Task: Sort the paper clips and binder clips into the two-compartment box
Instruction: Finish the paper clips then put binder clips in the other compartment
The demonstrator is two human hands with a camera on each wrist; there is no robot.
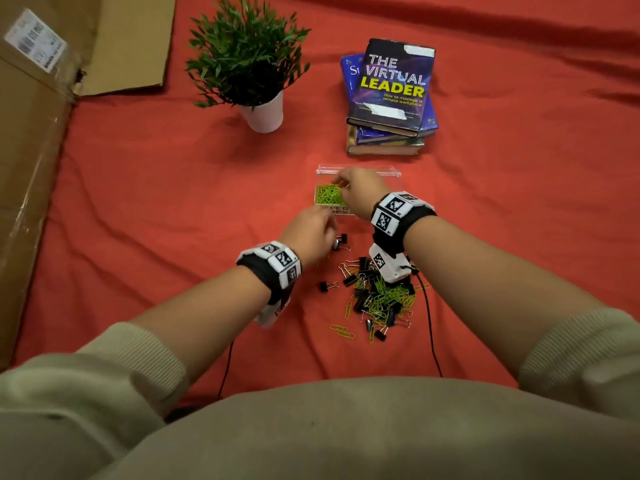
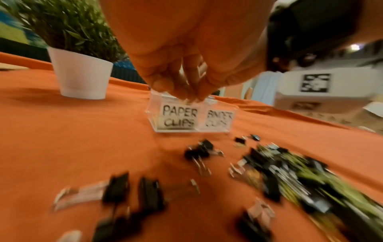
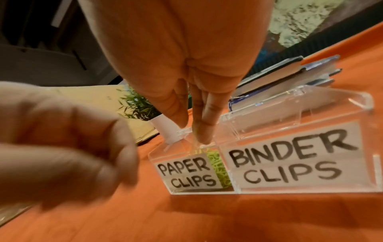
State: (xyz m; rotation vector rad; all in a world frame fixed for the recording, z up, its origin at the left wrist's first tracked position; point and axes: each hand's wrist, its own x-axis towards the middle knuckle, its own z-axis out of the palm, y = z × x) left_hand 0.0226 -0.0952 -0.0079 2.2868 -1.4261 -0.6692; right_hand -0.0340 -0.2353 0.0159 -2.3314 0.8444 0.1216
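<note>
A clear two-compartment box [image 1: 393,174] with its lid open stands on the red cloth. Its labels read PAPER CLIPS and BINDER CLIPS [image 3: 290,163]. Green paper clips [image 1: 325,195] fill the left compartment [image 3: 219,168]. My right hand [image 1: 343,185] hangs over that compartment, thumb and fingers [image 3: 207,114] pinching a yellow paper clip [image 3: 194,147] at the rim. It hides the right compartment in the head view. Nearer me, my blurred left hand [image 1: 329,233] has its fingertips bunched [image 2: 187,96] on something small and pale, above two black binder clips [image 1: 341,242]. The mixed pile [image 1: 377,296] lies below my right wrist.
A potted plant [image 1: 256,81] stands at the back left and a stack of books [image 1: 391,98] behind the box. Flattened cardboard [image 1: 34,133] covers the left edge. Stray yellow paper clips [image 1: 343,332] lie near me, and wrist-camera cables [image 1: 429,323] trail toward my body.
</note>
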